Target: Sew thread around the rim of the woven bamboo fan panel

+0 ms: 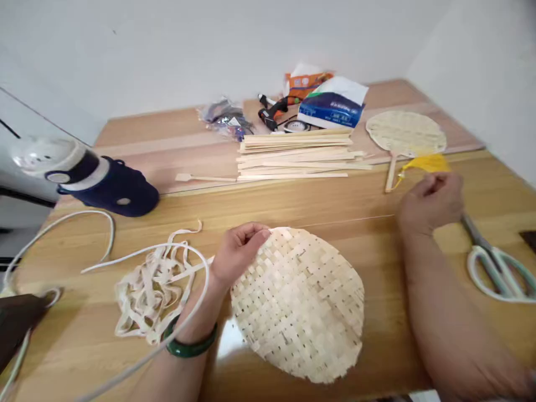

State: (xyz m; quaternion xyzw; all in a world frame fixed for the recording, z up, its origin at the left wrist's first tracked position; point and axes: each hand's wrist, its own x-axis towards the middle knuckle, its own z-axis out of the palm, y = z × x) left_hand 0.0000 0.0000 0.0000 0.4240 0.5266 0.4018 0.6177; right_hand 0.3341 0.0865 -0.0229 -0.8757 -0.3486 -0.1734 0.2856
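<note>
An oval woven bamboo mat (299, 304) lies on the wooden table (268, 204) in front of me. My left hand (238, 251), with a green bangle on the wrist, pinches the mat's upper left edge. Further right my right hand (433, 201) is blurred and curled, resting on the table beside the blades of the scissors (496, 262) and just below a yellow tassel (427, 163). I cannot make out whether it holds anything.
A tangle of pale strips (146, 293) and a white cord (125, 259) lie at left. Behind are a stack of bamboo slats (295, 156), a finished woven fan (405, 134), a tissue pack (333, 106), a glue gun (272, 111) and a dark blue bottle (106, 184).
</note>
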